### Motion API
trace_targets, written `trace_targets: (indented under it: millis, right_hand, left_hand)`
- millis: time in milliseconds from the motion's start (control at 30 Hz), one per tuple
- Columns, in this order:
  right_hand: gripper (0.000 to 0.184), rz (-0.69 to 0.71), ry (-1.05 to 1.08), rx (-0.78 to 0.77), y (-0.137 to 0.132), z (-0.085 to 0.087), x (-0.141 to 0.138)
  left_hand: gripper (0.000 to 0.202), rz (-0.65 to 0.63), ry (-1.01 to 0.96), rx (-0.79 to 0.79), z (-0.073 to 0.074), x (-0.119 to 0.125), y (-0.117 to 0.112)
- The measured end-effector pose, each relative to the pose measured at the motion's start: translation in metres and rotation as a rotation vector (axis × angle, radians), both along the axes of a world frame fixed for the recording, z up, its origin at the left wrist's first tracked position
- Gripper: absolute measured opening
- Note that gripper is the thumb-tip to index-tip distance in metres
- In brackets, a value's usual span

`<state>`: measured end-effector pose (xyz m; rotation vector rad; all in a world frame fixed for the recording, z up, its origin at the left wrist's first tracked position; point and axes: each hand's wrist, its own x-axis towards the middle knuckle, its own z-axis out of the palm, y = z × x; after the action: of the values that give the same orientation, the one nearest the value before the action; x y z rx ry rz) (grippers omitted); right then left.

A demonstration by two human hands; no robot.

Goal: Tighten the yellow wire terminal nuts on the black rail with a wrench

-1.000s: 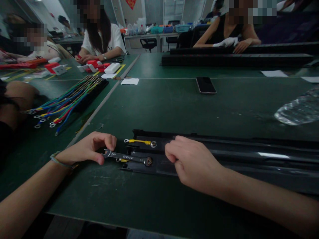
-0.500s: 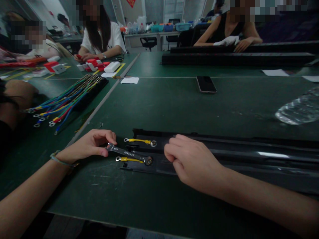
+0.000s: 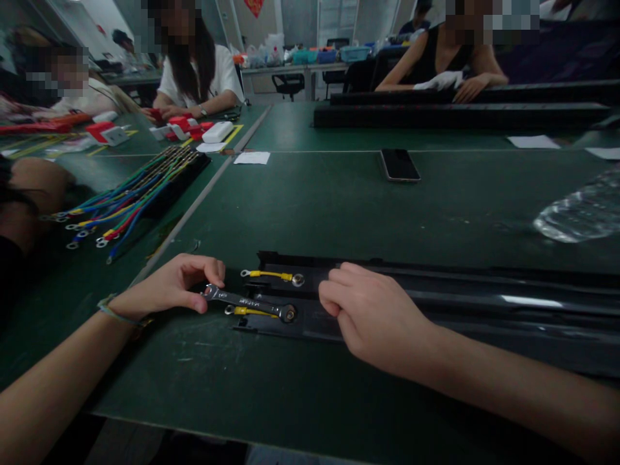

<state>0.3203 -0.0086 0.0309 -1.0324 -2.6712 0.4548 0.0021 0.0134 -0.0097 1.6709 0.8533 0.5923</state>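
Note:
A combination wrench point(image 3: 249, 301) lies over the near end of a long black panel point(image 3: 310, 328). Its ring end sits around a fastener, on top of one end of a short yellow wire point(image 3: 247, 310) with a ring terminal. My left hand point(image 3: 186, 281) pinches the wrench's other end between thumb and forefinger. A second yellow wire point(image 3: 271, 274) runs parallel behind it, one end at a round metal fastener point(image 3: 298, 279). My right hand point(image 3: 368, 310) rests over the panel, to the right of the wrench, fingers curled in; whatever is inside them is hidden.
A bundle of coloured wires point(image 3: 140, 184) with ring terminals lies at the left. A phone point(image 3: 400, 165) lies farther back, and a clear plastic bottle point(image 3: 581, 210) is at the right. Other people sit across the green table point(image 3: 314, 206), near another long black part point(image 3: 436, 116).
The wrench has turned slightly about its ring end, its held end shifting a little toward me with my left hand. My right hand has stayed almost still.

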Motion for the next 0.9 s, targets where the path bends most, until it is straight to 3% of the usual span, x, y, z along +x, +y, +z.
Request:
trace_targets:
  millis: [433, 900]
  right_hand:
    - [0.017, 0.011, 0.026, -0.009, -0.0001, -0.0009, 0.0000]
    - [0.015, 0.017, 0.019, -0.007, 0.0009, -0.0019, 0.0003]
  left_hand:
    - [0.033, -0.108, 0.041, -0.053, 0.0081, 0.0067, -0.0096]
    - [0.021, -0.012, -0.130, -0.113, 0.0006, 0.0007, -0.0050]
